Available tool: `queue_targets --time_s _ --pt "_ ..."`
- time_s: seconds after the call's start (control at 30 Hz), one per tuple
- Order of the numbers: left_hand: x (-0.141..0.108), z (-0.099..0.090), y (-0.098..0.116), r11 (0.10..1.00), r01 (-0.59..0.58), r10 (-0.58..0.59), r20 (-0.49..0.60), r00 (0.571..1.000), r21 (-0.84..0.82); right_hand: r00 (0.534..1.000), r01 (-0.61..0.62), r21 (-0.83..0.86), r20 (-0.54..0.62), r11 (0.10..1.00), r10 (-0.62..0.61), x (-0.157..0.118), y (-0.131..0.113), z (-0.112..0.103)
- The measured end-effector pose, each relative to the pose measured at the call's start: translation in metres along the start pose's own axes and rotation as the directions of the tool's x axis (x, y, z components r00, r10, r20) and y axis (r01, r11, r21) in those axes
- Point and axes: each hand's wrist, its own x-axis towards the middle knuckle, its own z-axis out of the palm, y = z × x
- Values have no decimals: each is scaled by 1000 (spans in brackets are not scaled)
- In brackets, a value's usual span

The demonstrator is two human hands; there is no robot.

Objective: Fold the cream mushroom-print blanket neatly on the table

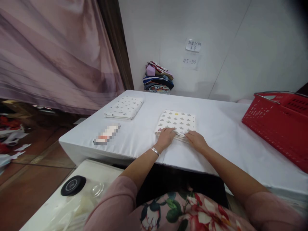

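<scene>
A folded white cloth (176, 120) with rows of small grey shapes and a yellow one lies on the white-covered table (211, 122) before me. My left hand (166, 138), with a silver bracelet at its wrist, has its fingers curled over the near left edge of the cloth. At the near right corner, my right hand (196, 140) grips the same edge between fingers and thumb. Several layers show along that edge; the thumbs are mostly hidden. Farther left lies a second folded white cloth (126, 107) with small dark prints, apart from both hands.
A pixelated flat item (107, 134) lies on the table's left. The red plastic basket (276, 125) stands at the right. Behind the table is a stack of folded fabrics (158, 78) against the wall. A lower white surface (96, 171) at the left holds a black round object (73, 185).
</scene>
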Motion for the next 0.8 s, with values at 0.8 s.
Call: queue_targets --time_s 0.8 --pt "2 3 17 995 -71 76 -86 993 66 999 -35 34 26 999 34 3 -4 -4"
